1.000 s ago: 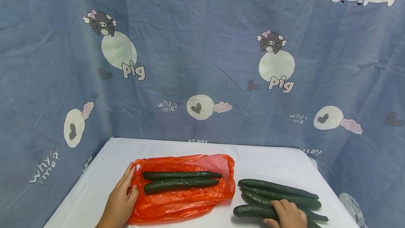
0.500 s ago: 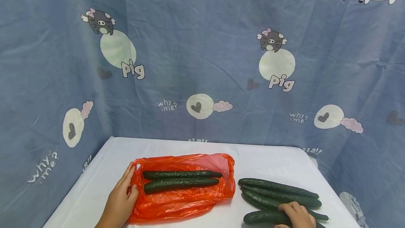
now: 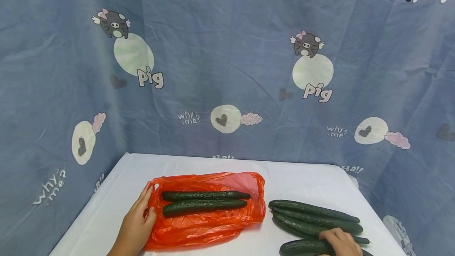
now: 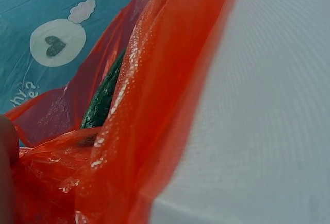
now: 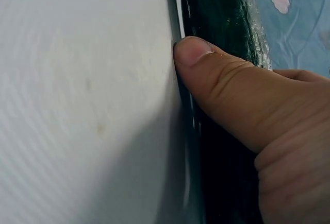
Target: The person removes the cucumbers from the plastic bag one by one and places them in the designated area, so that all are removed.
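In the head view my left hand (image 3: 133, 224) holds the left side of a red plastic bag (image 3: 192, 230), thumb nearer me and fingers toward its far corner. Two dark green cucumbers (image 3: 204, 207) lie side by side in the bag's opening. The left wrist view shows the raised bag edge (image 4: 165, 80) partly covering one cucumber (image 4: 105, 98). At the lower right my right hand (image 3: 341, 242) grips the nearest cucumber (image 3: 298, 247) of a group, its far end cut off by the frame. My right thumb (image 5: 221, 74) presses along that cucumber's side in the right wrist view.
Behind the right hand, several other cucumbers (image 3: 313, 208) lie close together to the right of the bag. A white cloth (image 3: 213, 165) covers the table. Blue printed curtain (image 3: 227, 70) stands behind and on both sides.
My right hand has moved right and slightly toward me, drawing the nearest cucumber along with it. The left hand and the bag stay in place.
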Demonstrator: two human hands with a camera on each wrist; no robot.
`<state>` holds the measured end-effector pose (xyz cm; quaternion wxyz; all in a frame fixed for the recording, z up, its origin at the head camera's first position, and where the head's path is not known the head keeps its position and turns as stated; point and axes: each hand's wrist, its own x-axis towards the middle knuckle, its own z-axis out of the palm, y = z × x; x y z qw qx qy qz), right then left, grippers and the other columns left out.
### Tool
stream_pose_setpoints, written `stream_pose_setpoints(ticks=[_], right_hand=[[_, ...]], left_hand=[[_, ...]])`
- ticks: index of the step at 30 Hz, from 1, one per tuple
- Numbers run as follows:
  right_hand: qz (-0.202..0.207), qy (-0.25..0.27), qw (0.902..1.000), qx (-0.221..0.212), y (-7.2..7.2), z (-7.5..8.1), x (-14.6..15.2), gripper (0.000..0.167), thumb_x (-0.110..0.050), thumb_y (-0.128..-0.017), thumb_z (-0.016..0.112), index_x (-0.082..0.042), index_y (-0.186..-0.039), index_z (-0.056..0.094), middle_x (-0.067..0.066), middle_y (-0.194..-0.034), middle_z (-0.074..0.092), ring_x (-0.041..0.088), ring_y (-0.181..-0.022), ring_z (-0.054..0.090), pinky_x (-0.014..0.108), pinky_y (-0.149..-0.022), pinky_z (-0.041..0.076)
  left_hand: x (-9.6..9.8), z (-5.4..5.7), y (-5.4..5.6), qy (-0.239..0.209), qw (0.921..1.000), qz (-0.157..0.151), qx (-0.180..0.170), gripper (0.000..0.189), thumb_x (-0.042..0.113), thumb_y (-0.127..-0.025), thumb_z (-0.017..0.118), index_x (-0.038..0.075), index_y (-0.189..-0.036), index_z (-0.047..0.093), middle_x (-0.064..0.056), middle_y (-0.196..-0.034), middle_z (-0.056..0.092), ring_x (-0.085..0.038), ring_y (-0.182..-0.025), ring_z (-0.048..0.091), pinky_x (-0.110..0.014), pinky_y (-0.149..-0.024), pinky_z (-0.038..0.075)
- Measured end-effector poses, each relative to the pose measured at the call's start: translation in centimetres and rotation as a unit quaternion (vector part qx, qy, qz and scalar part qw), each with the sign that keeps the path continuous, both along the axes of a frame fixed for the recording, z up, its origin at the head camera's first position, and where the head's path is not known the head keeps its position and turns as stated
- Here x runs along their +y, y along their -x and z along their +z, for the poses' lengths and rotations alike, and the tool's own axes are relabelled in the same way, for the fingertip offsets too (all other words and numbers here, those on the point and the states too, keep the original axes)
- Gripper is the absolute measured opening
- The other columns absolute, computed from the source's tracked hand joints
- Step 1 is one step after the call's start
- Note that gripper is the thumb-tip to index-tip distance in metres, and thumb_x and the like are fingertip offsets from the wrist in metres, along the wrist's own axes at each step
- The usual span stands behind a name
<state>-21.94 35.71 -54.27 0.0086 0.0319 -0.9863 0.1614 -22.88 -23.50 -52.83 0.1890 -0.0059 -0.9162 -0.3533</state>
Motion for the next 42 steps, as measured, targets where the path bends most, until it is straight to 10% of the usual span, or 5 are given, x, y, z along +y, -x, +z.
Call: stream_pose_setpoints(ticks=[25, 42], right_hand=[[-0.008, -0.049, 0.9987, 0.009, -0.7, 0.5, -0.1, 0.072, -0.083, -0.066, 0.077, -0.027, -0.111, 0.073, -0.004, -0.105, 0.062, 0.021, -0.097, 0.058, 0.047, -0.075, 0.052], [0.116, -0.002, 0.9917, 0.054, -0.7, 1.8, -3.5, 0.054, -0.064, -0.083, 0.077, -0.02, -0.115, 0.071, -0.009, -0.107, 0.059, 0.016, -0.097, 0.06, 0.04, -0.081, 0.057]], left_hand=[[0.0, -0.1, -0.1, -0.01, 0.9997, -0.014, -0.019, 0.072, 0.005, -0.1, 0.056, 0.007, -0.166, 0.026, -0.01, -0.174, 0.024, -0.041, -0.15, 0.04, -0.052, -0.105, 0.04], [0.0, -0.2, -0.2, 0.006, 0.9998, -0.003, 0.017, 0.073, 0.003, -0.098, 0.058, 0.007, -0.165, 0.03, -0.011, -0.172, 0.029, -0.041, -0.147, 0.045, -0.052, -0.103, 0.042]])
